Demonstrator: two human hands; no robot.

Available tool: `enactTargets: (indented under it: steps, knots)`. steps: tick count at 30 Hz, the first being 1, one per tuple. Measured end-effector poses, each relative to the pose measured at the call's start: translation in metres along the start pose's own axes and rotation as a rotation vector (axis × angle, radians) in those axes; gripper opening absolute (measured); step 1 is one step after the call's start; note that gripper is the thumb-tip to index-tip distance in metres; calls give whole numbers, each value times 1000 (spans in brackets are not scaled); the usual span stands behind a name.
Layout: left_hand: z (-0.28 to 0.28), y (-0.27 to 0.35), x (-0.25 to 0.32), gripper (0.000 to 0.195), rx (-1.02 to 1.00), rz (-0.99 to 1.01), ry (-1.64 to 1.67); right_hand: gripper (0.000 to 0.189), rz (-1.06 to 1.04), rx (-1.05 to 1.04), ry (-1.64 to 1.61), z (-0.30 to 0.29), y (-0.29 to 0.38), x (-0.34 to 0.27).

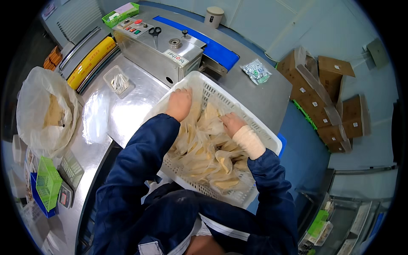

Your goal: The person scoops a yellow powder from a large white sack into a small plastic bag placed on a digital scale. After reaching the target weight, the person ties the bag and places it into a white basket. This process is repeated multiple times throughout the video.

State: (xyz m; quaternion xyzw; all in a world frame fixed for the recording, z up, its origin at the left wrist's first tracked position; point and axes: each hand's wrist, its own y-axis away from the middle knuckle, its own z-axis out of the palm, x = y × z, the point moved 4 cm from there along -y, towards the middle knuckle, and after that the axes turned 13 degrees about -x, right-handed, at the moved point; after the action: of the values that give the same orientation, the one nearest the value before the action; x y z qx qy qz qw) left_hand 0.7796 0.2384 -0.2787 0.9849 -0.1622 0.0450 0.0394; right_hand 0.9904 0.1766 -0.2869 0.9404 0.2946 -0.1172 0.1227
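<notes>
A white perforated plastic basket (269, 137) is in front of my body, holding several translucent plastic bags (207, 159) with flat, tan contents. My left hand (180, 103) rests over the bag film inside the basket's far left part. Its fingertips are partly hidden, so its grip does not show. On the right side, my right hand (233, 123) has its fingers curled on the film of one clear plastic bag (210, 114). A pale cuff covers that wrist.
Beyond the basket stands a steel sealing machine (149, 51) with a blue conveyor belt (204, 41) and scissors (155, 33). A clear tub of slim packets (119, 82) and a large plastic sack (47, 111) lie left. Cardboard boxes (306, 83) stand right.
</notes>
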Motion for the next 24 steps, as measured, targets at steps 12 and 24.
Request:
enactTargets:
  steps: [12, 24]
  knots:
    - [1, -2, -19, 12, 28, -33, -8, 21, 3, 8, 5, -1, 3, -3]
    - [-8, 50, -10, 8, 270, 231, 2, 19, 35, -11, 18, -2, 3, -5]
